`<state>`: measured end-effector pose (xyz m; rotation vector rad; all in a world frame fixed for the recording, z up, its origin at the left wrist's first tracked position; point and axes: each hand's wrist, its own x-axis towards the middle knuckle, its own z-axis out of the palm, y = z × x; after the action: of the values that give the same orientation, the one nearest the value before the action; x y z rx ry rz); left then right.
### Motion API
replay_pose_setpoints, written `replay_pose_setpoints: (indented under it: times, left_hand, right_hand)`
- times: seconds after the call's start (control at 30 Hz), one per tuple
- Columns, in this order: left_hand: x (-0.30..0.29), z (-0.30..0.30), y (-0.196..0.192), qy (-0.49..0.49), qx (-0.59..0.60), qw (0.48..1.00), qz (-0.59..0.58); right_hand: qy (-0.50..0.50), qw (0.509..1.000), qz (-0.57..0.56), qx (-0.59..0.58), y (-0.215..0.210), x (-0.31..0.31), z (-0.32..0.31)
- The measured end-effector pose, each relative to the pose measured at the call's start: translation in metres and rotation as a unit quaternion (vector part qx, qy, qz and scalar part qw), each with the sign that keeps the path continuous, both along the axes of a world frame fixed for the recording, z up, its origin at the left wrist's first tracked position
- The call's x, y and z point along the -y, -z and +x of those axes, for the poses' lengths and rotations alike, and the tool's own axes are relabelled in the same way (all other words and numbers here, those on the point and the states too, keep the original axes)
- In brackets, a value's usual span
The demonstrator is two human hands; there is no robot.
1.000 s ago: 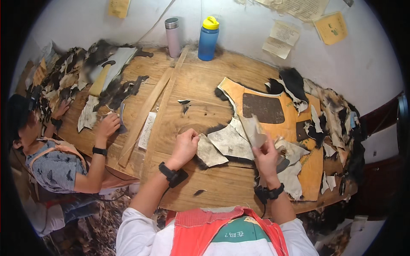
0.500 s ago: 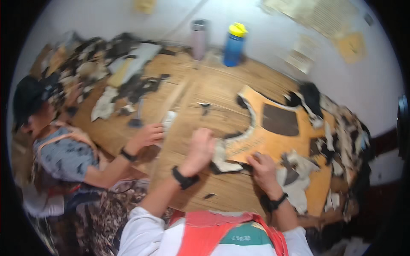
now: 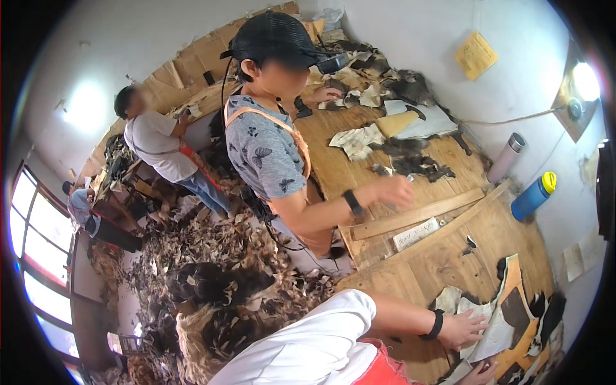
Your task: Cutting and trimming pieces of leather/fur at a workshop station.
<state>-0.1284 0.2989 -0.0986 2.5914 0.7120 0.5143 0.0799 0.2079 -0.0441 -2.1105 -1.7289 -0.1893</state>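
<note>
My left hand [image 3: 463, 328] lies open with spread fingers on a pale piece of hide [image 3: 497, 337] at the lower right of the worktable. My right hand [image 3: 478, 373] shows only in part at the bottom edge, beside the same hide; the grip of its fingers cannot be made out. Under and beside the hide is an orange-tan flat pattern [image 3: 511, 277] with dark openings and a curved edge trimmed with fur. A smaller off-white hide scrap [image 3: 448, 299] lies by my left wrist.
A co-worker [image 3: 266, 147] in a black cap stands at the adjoining table, one hand over the wooden strip [image 3: 420, 213]. A blue bottle [image 3: 534, 197] and a pinkish flask [image 3: 507, 157] stand by the wall. Fur scraps [image 3: 218, 282] heap on the floor; two more people work farther back.
The view has swung left, bringing the room and floor heap into sight. My left hand has moved from the pattern's left side onto the pale hide; the co-worker's hand has lifted.
</note>
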Motion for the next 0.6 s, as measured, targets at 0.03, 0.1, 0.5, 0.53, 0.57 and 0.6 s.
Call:
replay_pose_setpoints:
  times: [0.03, 0.1, 0.5, 0.53, 0.57, 0.6]
  left_hand:
    - [-0.003, 0.011, 0.021, -0.016, 0.002, 0.999, 0.034]
    - [-0.003, 0.012, 0.019, -0.013, -0.012, 1.000, 0.023]
    - [-0.005, 0.042, 0.019, -0.032, -0.045, 0.998, 0.029]
    - [-0.004, 0.043, 0.018, -0.046, -0.057, 0.997, 0.025]
    - [-0.002, 0.043, 0.017, -0.045, -0.059, 0.997, 0.026]
    - [0.004, 0.042, 0.013, -0.043, -0.042, 0.998, 0.021]
  right_hand:
    - [0.003, 1.000, 0.020, -0.007, 0.002, 0.005, -0.003]
    - [0.000, 0.999, -0.047, -0.006, -0.012, 0.005, -0.006]
    - [-0.107, 0.989, 0.010, -0.099, -0.071, -0.015, -0.010]
    - [-0.177, 0.982, 0.004, -0.066, -0.068, -0.025, -0.002]
    - [-0.176, 0.982, 0.004, -0.067, -0.068, -0.033, -0.001]
    - [-0.197, 0.977, -0.063, -0.044, -0.071, -0.044, -0.003]
